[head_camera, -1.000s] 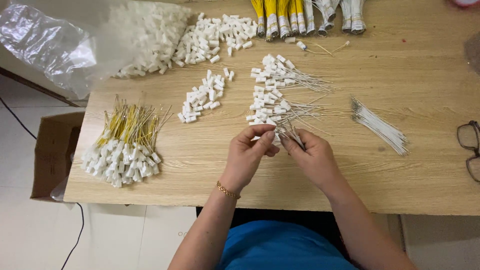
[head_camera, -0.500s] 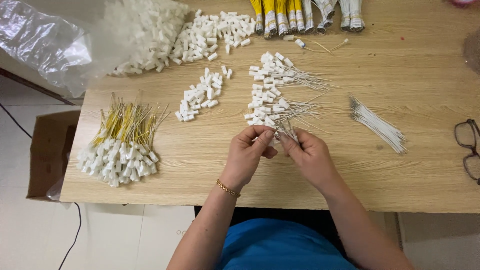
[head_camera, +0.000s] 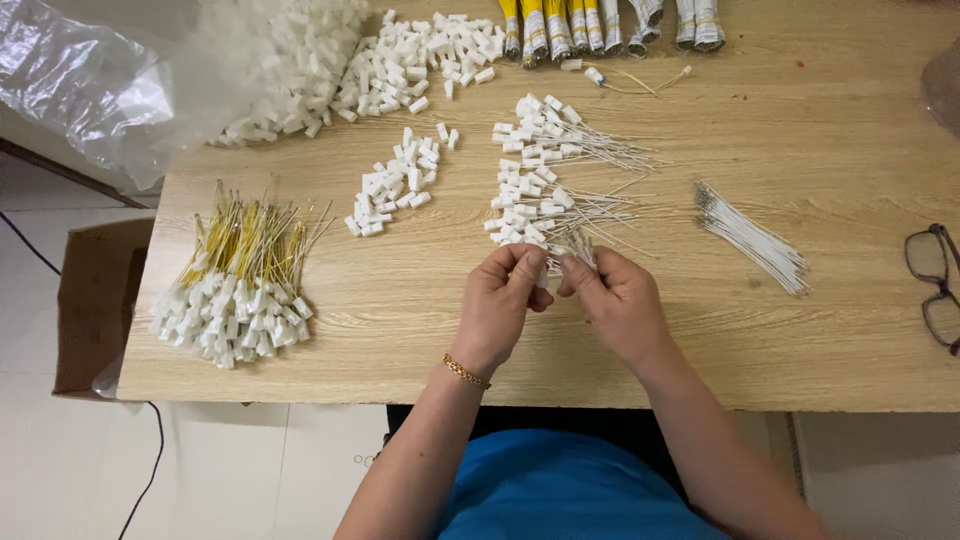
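Above the tabletop (head_camera: 780, 340), the left hand (head_camera: 503, 300) and right hand (head_camera: 618, 300) meet, fingers pinched shut together on a small white connector (head_camera: 548, 268) with thin wires.

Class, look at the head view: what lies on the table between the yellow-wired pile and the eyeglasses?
In the head view, between yellow-wired pile and eyeglasses: both hands and thin white wires.

Eyeglasses (head_camera: 935, 285), clear plastic bag (head_camera: 85, 85), perhaps a cardboard box (head_camera: 95, 300) below
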